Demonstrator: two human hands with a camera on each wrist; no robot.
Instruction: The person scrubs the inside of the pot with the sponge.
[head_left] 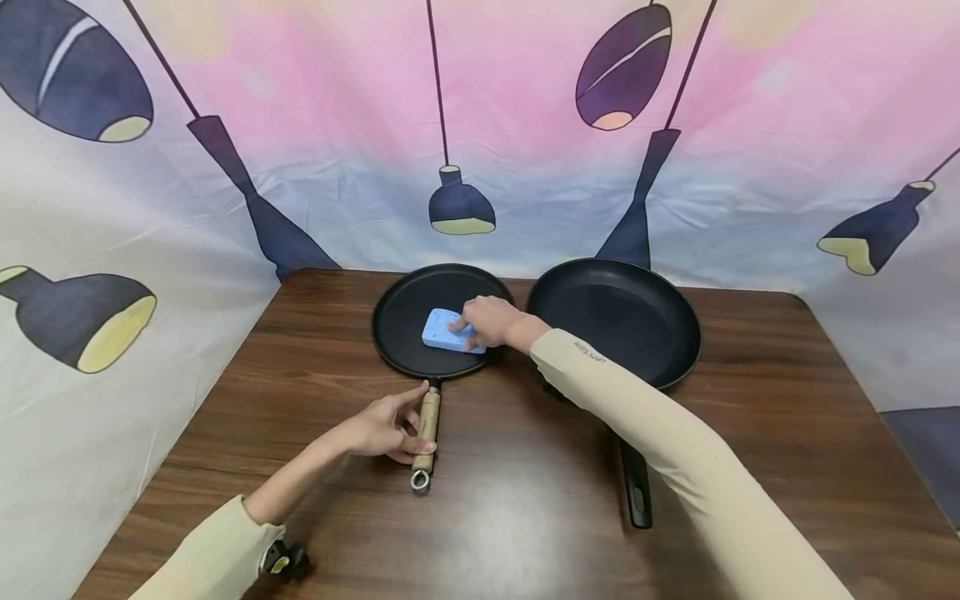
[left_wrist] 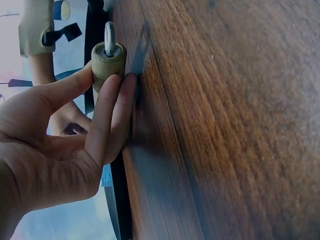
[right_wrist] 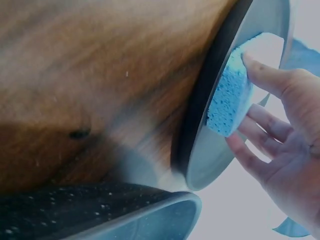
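Observation:
A flat, low-rimmed black crepe pan (head_left: 401, 333) lies on the table, its wooden handle (head_left: 428, 417) pointing toward me. My left hand (head_left: 381, 427) grips that handle from the left; the left wrist view shows the thumb and fingers around the handle's end (left_wrist: 109, 61), beside its metal ring. On the pan's cooking surface sits a light blue sponge (head_left: 442, 331). My right hand (head_left: 489, 322) holds the sponge by its right part, thumb on one side and fingers on the other, as the right wrist view shows on the porous sponge (right_wrist: 231, 95).
Close to the right of the crepe pan stands a deeper black frying pan (head_left: 611, 321), its black handle (head_left: 636, 487) partly under my right forearm. The brown wooden table (head_left: 510, 483) ends at a lamp-patterned cloth (head_left: 360, 167) behind the pans.

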